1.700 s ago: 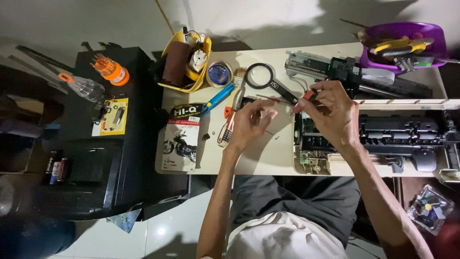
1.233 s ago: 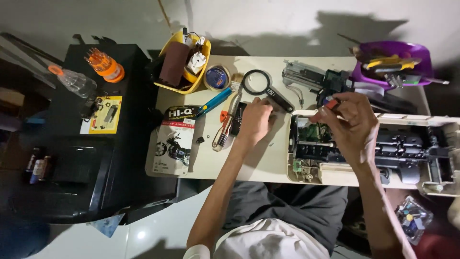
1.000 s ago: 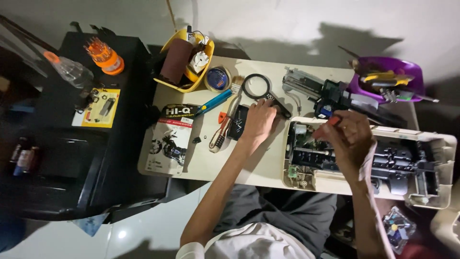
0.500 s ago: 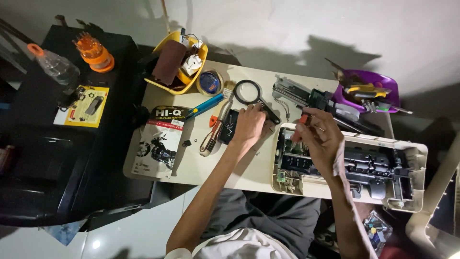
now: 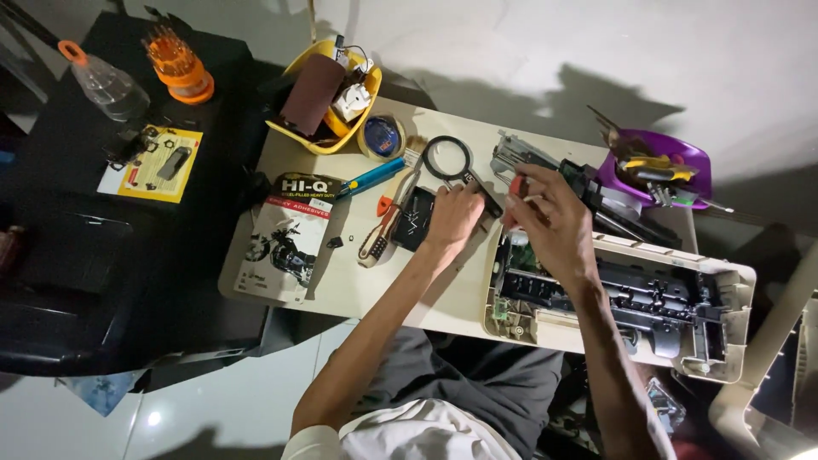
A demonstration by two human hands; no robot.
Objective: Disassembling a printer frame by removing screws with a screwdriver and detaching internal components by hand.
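My right hand (image 5: 552,223) is shut on a small red-handled screwdriver (image 5: 515,189) and hovers over the left end of an opened beige printer (image 5: 717,274) whose black mechanism is exposed. My left hand (image 5: 454,215) lies palm down on the beige table (image 5: 358,285), its fingers touching the black handle of a magnifying glass (image 5: 446,158). Just left of that hand sits a small black tray (image 5: 412,218). I see nothing held in the left hand.
On the table are a yellow bowl (image 5: 290,135) of odds and ends, a tape roll (image 5: 381,136), a blue pen-like tool (image 5: 371,176), pliers (image 5: 381,232) and an adhesive packet (image 5: 285,238). A purple tool bowl (image 5: 692,162) stands far right. On the black stand at left: an orange bit set (image 5: 177,64), a bottle (image 5: 100,81).
My left hand came down from mid-air onto the table by the magnifying glass. My right hand kept the screwdriver above the printer's left end. My view swung, so everything shifted in frame.
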